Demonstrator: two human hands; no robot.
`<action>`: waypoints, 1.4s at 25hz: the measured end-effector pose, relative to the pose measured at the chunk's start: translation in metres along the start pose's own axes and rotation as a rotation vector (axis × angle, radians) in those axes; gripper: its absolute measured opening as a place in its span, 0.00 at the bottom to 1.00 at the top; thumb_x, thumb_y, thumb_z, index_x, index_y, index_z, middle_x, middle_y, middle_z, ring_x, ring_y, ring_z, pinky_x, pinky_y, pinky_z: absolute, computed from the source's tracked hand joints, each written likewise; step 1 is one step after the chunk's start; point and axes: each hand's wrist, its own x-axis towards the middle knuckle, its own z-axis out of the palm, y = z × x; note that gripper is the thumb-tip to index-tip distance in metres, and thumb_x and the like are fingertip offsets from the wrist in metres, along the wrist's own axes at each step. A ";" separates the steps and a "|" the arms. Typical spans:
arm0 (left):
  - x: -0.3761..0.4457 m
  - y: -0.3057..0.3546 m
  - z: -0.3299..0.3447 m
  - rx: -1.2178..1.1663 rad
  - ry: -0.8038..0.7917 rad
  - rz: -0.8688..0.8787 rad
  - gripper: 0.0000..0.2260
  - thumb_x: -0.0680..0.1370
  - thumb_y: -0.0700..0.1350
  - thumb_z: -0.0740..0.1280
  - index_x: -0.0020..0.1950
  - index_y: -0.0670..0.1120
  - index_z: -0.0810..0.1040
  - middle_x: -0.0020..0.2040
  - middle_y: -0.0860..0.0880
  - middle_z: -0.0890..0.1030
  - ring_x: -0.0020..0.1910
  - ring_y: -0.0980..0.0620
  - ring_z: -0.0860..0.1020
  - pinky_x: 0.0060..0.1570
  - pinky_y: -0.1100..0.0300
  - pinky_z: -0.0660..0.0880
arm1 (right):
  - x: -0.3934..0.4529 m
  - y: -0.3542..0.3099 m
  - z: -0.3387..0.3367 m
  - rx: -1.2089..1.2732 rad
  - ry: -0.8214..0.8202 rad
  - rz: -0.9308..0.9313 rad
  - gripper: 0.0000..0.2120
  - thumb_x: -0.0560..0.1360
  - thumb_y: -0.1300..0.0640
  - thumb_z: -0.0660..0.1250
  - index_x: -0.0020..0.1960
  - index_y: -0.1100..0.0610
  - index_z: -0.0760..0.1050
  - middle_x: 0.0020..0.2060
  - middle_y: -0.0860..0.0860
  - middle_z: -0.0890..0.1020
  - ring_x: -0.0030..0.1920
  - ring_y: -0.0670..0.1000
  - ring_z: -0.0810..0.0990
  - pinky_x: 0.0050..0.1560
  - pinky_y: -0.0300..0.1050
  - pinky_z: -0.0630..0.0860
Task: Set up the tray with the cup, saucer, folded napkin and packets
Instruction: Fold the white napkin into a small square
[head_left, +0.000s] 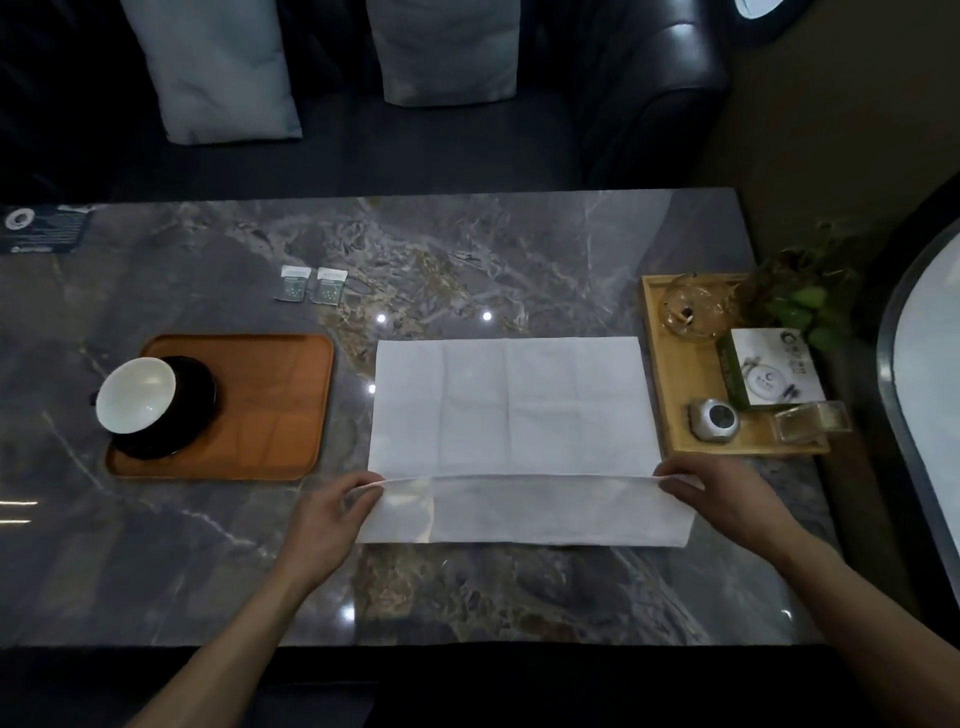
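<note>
A white napkin (511, 405) lies spread on the marble table, its near edge lifted into a fold. My left hand (327, 512) pinches the fold's left corner and my right hand (727, 501) pinches the right corner. An orange-brown tray (275, 410) sits to the left. On the tray's left end a white cup (136, 395) stands on a black saucer (195, 410). Two small packets (311, 285) lie on the table behind the tray.
A wooden tray (685, 395) at the right holds a glass ashtray (693, 309), a printed box (774, 371), a small silver object (716, 420) and a clear holder (808, 421). A plant (802, 306) stands behind it. A dark sofa with pale cushions (218, 67) lies beyond the table.
</note>
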 end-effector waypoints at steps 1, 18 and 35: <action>0.012 0.002 -0.001 -0.025 0.002 -0.006 0.06 0.78 0.47 0.69 0.44 0.58 0.82 0.46 0.63 0.83 0.46 0.64 0.79 0.45 0.65 0.74 | 0.009 -0.003 -0.006 0.004 0.014 0.003 0.04 0.76 0.54 0.70 0.46 0.45 0.80 0.42 0.40 0.82 0.44 0.43 0.79 0.41 0.39 0.71; 0.181 0.008 0.008 -0.111 0.037 -0.100 0.15 0.78 0.43 0.69 0.39 0.64 0.81 0.37 0.64 0.82 0.36 0.67 0.77 0.35 0.73 0.71 | 0.168 -0.011 -0.045 -0.032 0.056 0.054 0.06 0.78 0.54 0.66 0.53 0.50 0.81 0.47 0.46 0.82 0.45 0.48 0.78 0.41 0.41 0.71; 0.220 -0.010 0.024 0.052 0.151 -0.251 0.03 0.79 0.52 0.64 0.46 0.56 0.76 0.40 0.53 0.80 0.42 0.49 0.79 0.40 0.54 0.72 | 0.225 -0.015 -0.024 -0.587 0.134 0.017 0.04 0.75 0.53 0.66 0.48 0.49 0.79 0.41 0.48 0.83 0.42 0.53 0.80 0.40 0.46 0.66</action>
